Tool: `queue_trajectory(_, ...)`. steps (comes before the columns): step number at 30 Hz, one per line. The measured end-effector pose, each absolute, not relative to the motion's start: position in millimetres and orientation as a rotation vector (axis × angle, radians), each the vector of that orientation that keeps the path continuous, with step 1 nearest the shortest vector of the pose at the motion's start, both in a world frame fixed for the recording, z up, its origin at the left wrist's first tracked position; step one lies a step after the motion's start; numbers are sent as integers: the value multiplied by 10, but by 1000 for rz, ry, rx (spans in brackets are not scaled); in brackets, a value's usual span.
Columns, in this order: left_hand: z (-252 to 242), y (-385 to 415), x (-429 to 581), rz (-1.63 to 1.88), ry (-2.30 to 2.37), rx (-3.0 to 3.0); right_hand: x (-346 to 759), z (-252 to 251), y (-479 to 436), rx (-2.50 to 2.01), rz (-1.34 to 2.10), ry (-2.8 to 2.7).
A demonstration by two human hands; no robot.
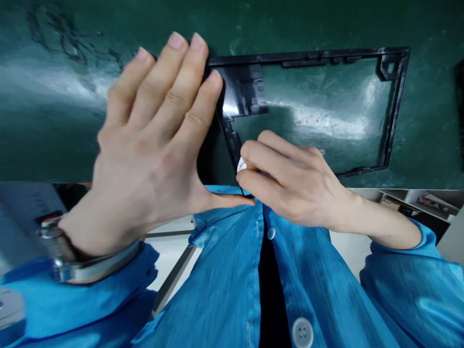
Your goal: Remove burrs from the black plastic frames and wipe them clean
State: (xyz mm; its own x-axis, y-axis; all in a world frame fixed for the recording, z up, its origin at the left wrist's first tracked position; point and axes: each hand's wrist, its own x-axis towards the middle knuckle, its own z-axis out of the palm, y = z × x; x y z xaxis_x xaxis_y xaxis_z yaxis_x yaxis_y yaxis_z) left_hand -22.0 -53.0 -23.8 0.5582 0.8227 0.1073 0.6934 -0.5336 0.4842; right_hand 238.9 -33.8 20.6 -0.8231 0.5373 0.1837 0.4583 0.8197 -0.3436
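Black frame (308, 58), rectangular and open in the middle, lay flat on the green tabletop (315, 29), its near left corner reaching to the tabletop's front edge. A dark panel (246, 89) filled its far left corner.

Left hand (145, 154): palm down, fingers extended and only slightly spread, thumb stretched out sideways. The forefinger tip was at the frame's far left corner; the thumb tip was at the near left corner, apparently touching it. The frame's left side thus ran between forefinger and thumb, with nothing gripped.

Right hand (297, 183): fingers curled in, thumb and forefinger closed on a small white piece (241, 165), mostly hidden. This pinch sat right beside the frame's left side, near its lower end; whether the piece touched the frame, I could not tell. The hand covered part of the frame's near side, whose remainder showed to the right of the wrist.

Also noted: a tangle of thin dark strands (67, 38) beyond the left hand, well apart from the frame.
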Motion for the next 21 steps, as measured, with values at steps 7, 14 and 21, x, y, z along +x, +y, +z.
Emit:
queue_trajectory(7,-268,-549,-219,493,1286,2293,2455,239,-441,-563,262,-2730)
queue_trajectory(14,-268,-534,-242,445,1213,2427,2446,138,-327,-720,376,-2813)
queue_trajectory(21,-271,-563,-204,422,1289,2312,2664,366,-307,-1278,546,-2241)
